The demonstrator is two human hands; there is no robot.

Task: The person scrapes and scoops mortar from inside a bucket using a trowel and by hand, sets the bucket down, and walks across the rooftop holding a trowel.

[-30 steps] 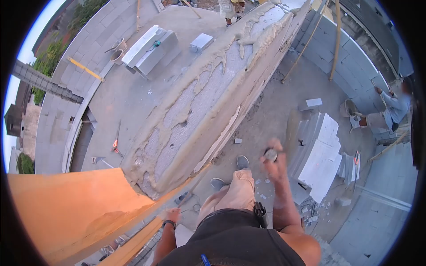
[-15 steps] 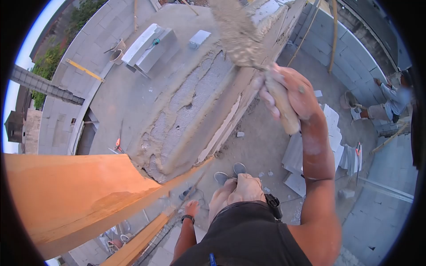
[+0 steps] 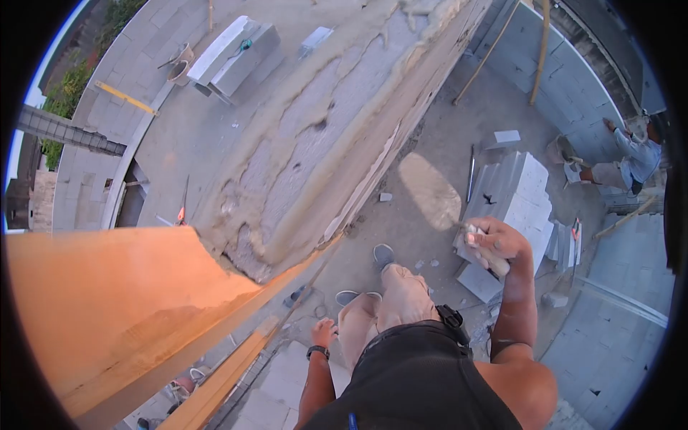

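Note:
My right hand (image 3: pixel 497 246) is wrapped round the handle of a trowel (image 3: pixel 431 192), held out over the floor on the right. The trowel's blade is coated with mortar. My left hand (image 3: pixel 325 332) hangs low beside my thigh, its fingers loosely apart, with nothing visible in it. Ahead of me a wall top (image 3: pixel 301 154) carries wet, ridged mortar, thicker along its edges. Near the trowel hand, white blocks (image 3: pixel 527 188) are stacked on the floor.
An orange beam (image 3: pixel 136 294) slants in at the lower left, against the wall's near end. Beyond the wall stand more blocks (image 3: pixel 240 61), buckets (image 3: pixel 179 72) and a yellow level (image 3: pixel 126 98). A co-worker (image 3: pixel 636 159) crouches by the right wall. Wooden props (image 3: pixel 542 50) lean there.
My right hand has swung the trowel down and right, away from the wall top to over the floor. My feet have shifted, one stepping forward. My left hand has moved slightly right.

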